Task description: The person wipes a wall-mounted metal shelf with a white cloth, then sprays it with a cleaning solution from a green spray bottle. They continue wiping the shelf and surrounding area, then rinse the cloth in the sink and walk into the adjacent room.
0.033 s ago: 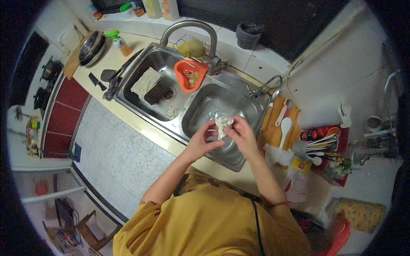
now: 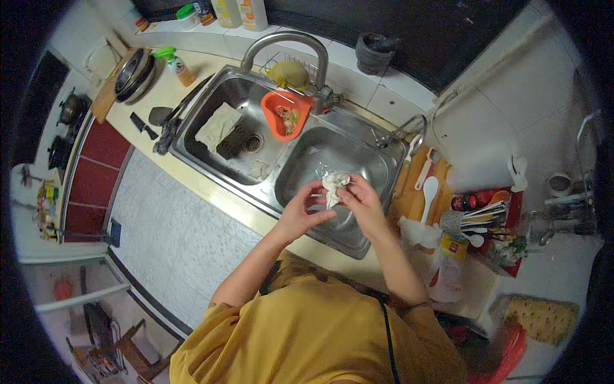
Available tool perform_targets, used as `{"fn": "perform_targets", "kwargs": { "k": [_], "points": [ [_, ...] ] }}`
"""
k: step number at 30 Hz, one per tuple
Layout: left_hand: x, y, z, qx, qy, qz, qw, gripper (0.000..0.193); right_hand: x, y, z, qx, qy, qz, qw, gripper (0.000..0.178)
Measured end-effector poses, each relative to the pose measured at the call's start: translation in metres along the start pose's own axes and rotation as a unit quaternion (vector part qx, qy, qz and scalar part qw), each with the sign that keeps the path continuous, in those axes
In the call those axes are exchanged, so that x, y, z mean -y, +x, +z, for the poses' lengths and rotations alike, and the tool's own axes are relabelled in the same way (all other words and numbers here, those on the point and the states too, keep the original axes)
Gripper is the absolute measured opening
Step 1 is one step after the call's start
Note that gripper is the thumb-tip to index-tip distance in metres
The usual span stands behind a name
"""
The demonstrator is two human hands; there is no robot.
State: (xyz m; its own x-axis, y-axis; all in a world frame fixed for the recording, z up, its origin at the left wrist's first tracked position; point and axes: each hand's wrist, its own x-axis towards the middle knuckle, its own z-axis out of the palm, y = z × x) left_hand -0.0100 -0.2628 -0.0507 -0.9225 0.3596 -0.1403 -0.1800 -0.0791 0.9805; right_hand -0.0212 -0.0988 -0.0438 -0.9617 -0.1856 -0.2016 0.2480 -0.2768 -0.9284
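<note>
Both my hands meet over the near part of the right sink basin (image 2: 358,232). Between them is a small crumpled white cloth (image 2: 334,187), bunched up with a narrow end hanging down. My left hand (image 2: 304,208) pinches it from the left, thumb reaching below it. From the right, my right hand (image 2: 362,203) grips it with thumb and fingers. In the left basin (image 2: 208,157) a larger whitish cloth (image 2: 219,126) is draped beside the drain (image 2: 253,143). An orange strainer basket (image 2: 272,101) with food scraps sits between the basins.
A curved faucet (image 2: 281,37) arches over the sink from behind. On the left counter lie a knife (image 2: 144,126), stacked pans (image 2: 135,75) and a spray bottle (image 2: 181,70). To the right are a cutting board (image 2: 409,192), a white spoon (image 2: 429,195) and a utensil holder (image 2: 451,222).
The folds of the white cloth between my fingers look slightly different. Both hands stay in nearly the same place; the whole view has shifted a little.
</note>
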Motion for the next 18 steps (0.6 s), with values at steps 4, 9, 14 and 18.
{"fn": "perform_targets", "kwargs": {
  "k": [4,9,14,18],
  "points": [
    [0.005,0.023,-0.059,0.018,-0.014,0.005,1.0,0.046,-0.019,0.036,0.04,-0.048,0.074,0.018,0.996,0.025],
    [0.02,0.036,-0.098,0.015,-0.09,-0.065,0.994,0.02,-0.052,0.051,0.049,-0.109,-0.031,0.025,0.993,0.017],
    [0.037,0.046,-0.11,0.087,-0.126,-0.105,0.983,0.044,-0.1,0.059,0.048,-0.142,-0.151,0.006,0.978,0.016],
    [0.027,0.05,-0.112,0.059,-0.04,-0.093,0.993,0.026,-0.094,0.073,0.069,-0.093,-0.036,0.019,0.995,0.015]
  ]
}}
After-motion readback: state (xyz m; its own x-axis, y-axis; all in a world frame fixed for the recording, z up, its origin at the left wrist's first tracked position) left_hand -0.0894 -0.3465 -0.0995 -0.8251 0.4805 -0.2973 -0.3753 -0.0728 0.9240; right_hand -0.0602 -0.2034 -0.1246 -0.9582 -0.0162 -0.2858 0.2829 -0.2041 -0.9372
